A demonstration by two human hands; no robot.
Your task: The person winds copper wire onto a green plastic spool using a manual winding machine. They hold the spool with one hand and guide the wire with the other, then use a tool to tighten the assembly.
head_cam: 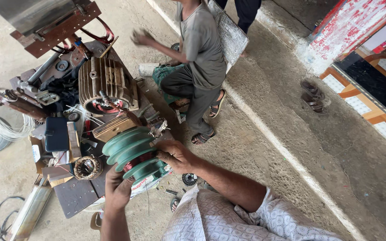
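A green stepped winding former (132,154) with red-brown copper wire in one groove sits above a low dark board (74,196). My right hand (175,155) grips its right side, fingers curled over the rim. Under its lower left edge, my left hand (118,189) presses against it with the fingers hidden behind the former. A wooden block (115,127) adjoins the former's far end.
A ribbed motor housing (106,85) with copper windings stands behind the former. Another person (199,58) squats to the right of it, one hand raised. White wire coils (1,122) lie at left, a small stator (87,167) on the board, sandals (312,96) on the concrete.
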